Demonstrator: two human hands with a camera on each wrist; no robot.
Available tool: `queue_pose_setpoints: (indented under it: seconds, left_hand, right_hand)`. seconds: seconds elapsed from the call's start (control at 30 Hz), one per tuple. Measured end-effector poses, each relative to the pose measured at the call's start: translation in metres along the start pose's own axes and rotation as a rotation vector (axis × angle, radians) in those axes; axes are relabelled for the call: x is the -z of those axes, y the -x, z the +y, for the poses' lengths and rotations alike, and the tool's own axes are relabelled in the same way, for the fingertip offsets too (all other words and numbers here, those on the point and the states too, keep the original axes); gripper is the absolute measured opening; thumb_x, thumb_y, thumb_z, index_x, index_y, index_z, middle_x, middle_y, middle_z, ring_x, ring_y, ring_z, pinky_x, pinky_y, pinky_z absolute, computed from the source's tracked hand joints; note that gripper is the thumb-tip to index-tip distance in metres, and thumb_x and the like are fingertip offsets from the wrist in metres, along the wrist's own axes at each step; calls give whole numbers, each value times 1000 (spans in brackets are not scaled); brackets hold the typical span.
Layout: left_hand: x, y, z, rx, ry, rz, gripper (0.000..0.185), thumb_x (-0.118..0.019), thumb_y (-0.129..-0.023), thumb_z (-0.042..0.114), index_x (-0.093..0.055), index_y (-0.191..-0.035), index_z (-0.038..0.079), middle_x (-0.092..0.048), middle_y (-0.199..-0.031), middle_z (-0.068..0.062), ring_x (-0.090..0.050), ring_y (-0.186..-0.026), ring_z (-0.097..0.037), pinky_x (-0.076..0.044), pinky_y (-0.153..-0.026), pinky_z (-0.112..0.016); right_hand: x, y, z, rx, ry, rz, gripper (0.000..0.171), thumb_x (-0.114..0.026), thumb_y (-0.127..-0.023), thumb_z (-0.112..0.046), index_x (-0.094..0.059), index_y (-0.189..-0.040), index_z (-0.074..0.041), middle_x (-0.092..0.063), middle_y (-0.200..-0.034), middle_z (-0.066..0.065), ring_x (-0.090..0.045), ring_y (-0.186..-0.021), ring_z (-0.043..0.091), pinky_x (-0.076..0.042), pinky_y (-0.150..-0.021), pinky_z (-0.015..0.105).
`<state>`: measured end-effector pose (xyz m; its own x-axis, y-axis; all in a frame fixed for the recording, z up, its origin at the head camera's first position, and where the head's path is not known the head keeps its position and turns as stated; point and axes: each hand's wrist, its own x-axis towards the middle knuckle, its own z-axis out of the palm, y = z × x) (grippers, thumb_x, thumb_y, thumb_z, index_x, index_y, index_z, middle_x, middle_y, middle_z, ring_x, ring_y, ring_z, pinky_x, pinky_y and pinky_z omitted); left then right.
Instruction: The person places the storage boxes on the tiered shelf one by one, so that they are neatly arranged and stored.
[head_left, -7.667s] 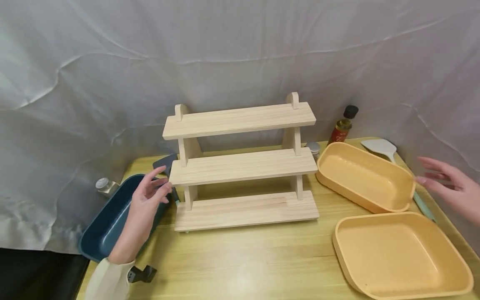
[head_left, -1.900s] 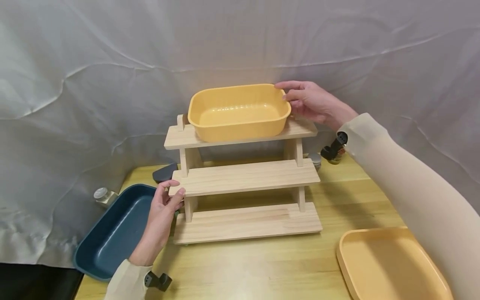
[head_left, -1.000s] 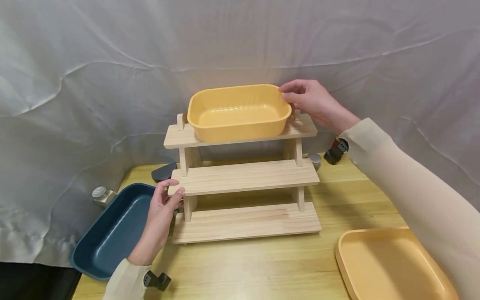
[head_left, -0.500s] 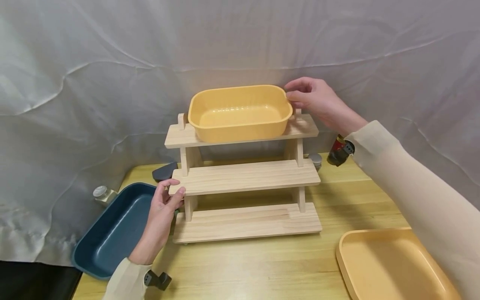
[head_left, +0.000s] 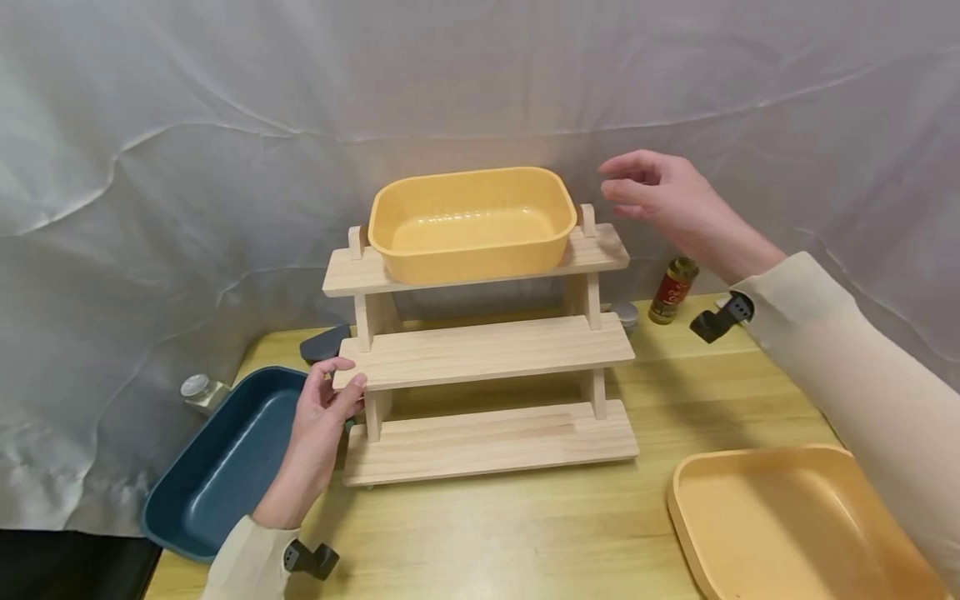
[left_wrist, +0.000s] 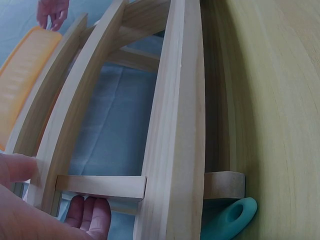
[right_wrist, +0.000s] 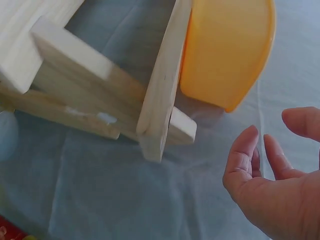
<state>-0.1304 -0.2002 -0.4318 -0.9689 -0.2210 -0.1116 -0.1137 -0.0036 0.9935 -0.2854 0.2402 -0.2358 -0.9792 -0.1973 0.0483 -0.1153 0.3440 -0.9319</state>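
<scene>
The dish (head_left: 472, 223), a smooth yellow rounded-rectangle tub, sits on the top shelf of the pale wooden rack (head_left: 480, 354). The right hand (head_left: 663, 200) hangs just beside it, apart, fingers loosely spread and holding nothing. The left hand (head_left: 318, 417) pinches the middle shelf's left end between thumb and fingers.

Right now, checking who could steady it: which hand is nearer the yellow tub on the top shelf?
Right. The right hand hovers open just off the yellow tub, to its right, not touching. The left hand holds the wooden rack's middle shelf end, two tiers lower.
</scene>
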Motion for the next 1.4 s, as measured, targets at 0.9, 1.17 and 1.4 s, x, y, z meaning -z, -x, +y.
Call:
queue_pose_setpoints:
  seconds: [0.9, 1.17, 1.4]
  left_hand:
    - [4, 3, -4, 4, -24, -4, 34, -68, -111, 20, -50, -139, 13, -56, -119, -4, -59, -105, -18, -53, -99, -32]
    - [4, 3, -3, -5, -17, -7, 35, -69, -111, 20, -50, -140, 12, -56, -117, -4, -58, -106, -19, -53, -98, -33]
    - [3, 4, -4, -9, -9, -8, 35, -68, -111, 20, -50, -140, 12, -57, -118, -3, -58, -106, -18, -53, -98, -33]
  right_hand:
    - [99, 142, 81, -70, 238, 119, 43, -68, -111, -26, -58, -152, -19, -59, -143, -11, -62, -115, 1, -49, -87, 9]
    - [131, 183, 134, 118, 59, 128, 36, -57, -110, 7, -63, -144, -4, -72, -129, -8, -71, -106, 4, -53, -85, 13]
    - [157, 210, 198, 306, -256, -25, 55, -35, -101, 31, -66, -138, 5, -75, -130, 4, -73, -111, 9, -57, -86, 18]
